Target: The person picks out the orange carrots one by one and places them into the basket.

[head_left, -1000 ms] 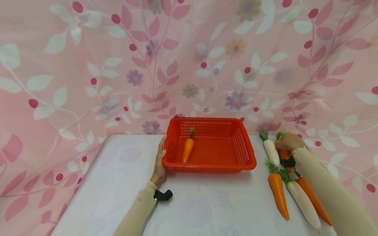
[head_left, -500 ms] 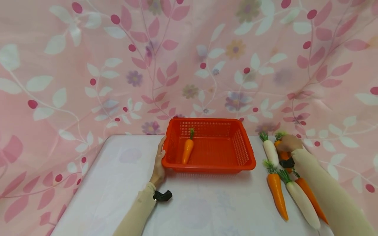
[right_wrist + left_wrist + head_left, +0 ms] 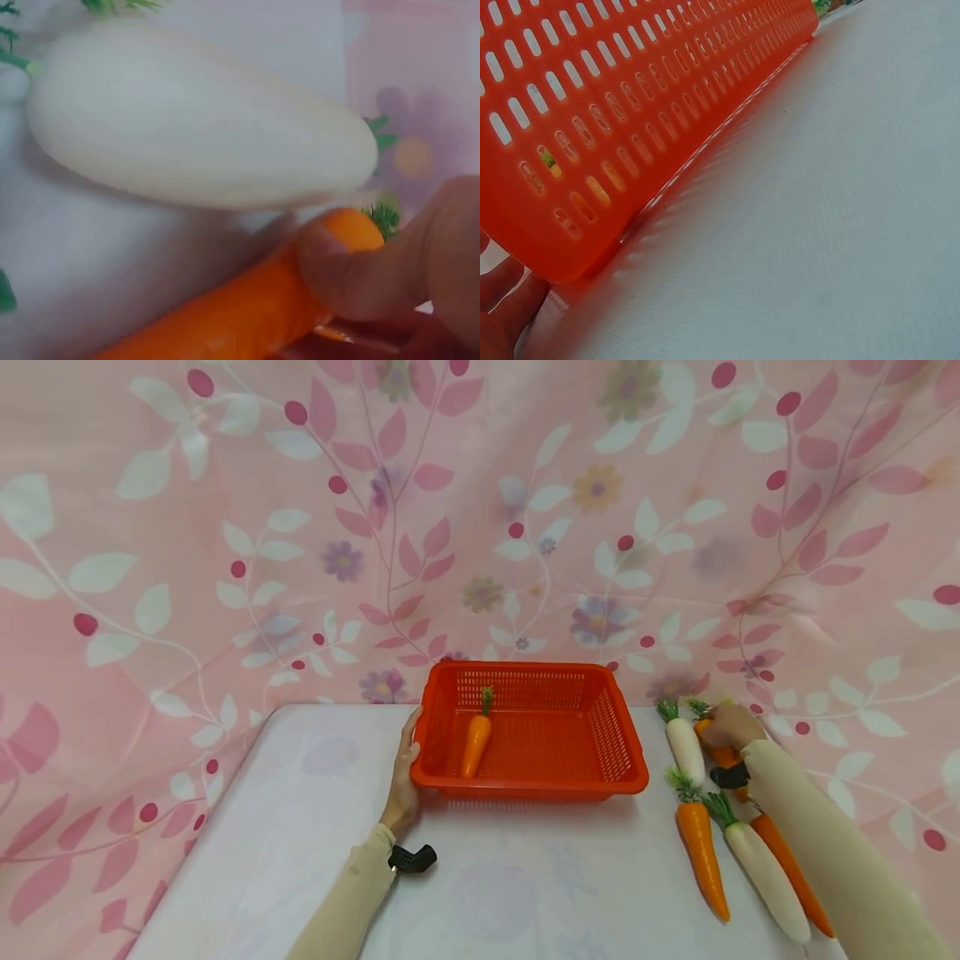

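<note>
My left hand (image 3: 403,777) rests along the outer left side of a red perforated plastic basket (image 3: 528,783), its fingers lying against the wall. The left wrist view shows those fingers (image 3: 514,296) touching the basket's lower corner. Inside the basket lies one orange carrot (image 3: 477,743) with a short green top. Over at the right, my right hand (image 3: 733,727) grips another carrot (image 3: 247,307), thumb on top near its leafy end and fingers beneath. Part of that carrot is hidden by the hand and wrist. Beside it lies a white radish (image 3: 686,752), apart from the fingers.
Nearer the front right lie a carrot (image 3: 702,856), a second white radish (image 3: 768,881) and another carrot (image 3: 791,872), partly behind the right sleeve. The white-covered table (image 3: 322,785) ends at a pink floral curtain (image 3: 480,527) just behind the basket.
My right hand has shifted slightly, and the leafy end of the carrot in it has swung a little to the left. The left hand and basket look unmoved.
</note>
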Demonstrator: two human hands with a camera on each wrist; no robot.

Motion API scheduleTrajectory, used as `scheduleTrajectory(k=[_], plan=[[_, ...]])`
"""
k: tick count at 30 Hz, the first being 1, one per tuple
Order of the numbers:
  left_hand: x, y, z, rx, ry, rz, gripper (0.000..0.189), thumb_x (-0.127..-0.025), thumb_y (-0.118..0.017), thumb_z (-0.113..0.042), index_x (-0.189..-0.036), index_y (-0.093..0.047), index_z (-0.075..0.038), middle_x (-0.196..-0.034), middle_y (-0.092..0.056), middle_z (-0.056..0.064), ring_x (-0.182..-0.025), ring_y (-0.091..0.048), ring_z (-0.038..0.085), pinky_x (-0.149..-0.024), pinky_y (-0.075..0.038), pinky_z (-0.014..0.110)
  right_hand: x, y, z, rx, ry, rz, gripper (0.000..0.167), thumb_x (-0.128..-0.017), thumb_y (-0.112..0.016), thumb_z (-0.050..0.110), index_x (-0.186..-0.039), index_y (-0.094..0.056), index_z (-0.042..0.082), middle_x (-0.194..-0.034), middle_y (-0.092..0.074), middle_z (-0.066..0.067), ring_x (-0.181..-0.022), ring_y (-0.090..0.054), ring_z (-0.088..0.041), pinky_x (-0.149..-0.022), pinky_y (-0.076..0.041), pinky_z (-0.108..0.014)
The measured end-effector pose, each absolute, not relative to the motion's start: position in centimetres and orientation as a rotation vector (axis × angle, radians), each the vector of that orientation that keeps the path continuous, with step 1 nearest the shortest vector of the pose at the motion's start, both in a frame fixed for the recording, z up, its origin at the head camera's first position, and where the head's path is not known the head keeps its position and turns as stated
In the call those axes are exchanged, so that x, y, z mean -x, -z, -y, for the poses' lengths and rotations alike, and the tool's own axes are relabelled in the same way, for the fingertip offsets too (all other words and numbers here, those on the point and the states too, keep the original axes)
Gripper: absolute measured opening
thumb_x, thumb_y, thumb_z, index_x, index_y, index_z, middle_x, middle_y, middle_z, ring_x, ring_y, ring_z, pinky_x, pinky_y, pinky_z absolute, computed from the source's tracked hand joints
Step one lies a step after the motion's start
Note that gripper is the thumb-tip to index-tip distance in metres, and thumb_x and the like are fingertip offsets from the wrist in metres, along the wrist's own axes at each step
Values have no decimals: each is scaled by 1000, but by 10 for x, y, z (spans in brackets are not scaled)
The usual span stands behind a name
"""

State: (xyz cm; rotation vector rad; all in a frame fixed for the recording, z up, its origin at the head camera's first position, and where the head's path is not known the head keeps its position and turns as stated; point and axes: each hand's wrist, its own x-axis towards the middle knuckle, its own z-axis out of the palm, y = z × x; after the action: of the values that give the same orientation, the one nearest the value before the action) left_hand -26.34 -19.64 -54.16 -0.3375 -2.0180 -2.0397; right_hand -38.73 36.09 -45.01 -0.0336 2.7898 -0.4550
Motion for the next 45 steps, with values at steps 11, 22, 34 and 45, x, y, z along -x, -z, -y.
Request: scheduleTrajectory(k=[11,22,34,45], plan=[[262,545,196,314,2057,2010,62,-107,-24,-33,-169,-23,-37,-174,-25,-10,-154,-35,30,-125,-31,63,379,434,-371,-20,893,-2554,74,-98,-61,9,-153,-24,-24,-111,-62,-30,-84,-65,-30,-81,-66,-48],[262,548,197,313,2071,1992,62,-107,-24,-32,-169,-23,-36,-174,-26,-10,-154,-36,29,-125,-31,63,380,435,-393,113,1267,-2375,77,-109,-54,13,-158,-5,-22,-116,-68,-12,-91,-72,-16,-90,-65,-43],[262,547,197,328,2073,1990,62,-107,-25,-35,-169,-23,-36,-174,-26,-10,-154,-36,32,-125,-32,64,381,420,-386,194,1721,-1913,38,-114,-43,12,-151,-47,3,-117,-72,5,-109,-73,-13,-95,-62,-29],[261,542,195,341,2079,1979,62,-107,-23,-30,-169,-22,-35,-174,-25,-11,-155,-35,32,-126,-30,63,381,403,-350,224,1844,-1789,28,-113,-45,11,-122,-70,18,-119,-73,2,-110,-73,-15,-96,-62,-30]])
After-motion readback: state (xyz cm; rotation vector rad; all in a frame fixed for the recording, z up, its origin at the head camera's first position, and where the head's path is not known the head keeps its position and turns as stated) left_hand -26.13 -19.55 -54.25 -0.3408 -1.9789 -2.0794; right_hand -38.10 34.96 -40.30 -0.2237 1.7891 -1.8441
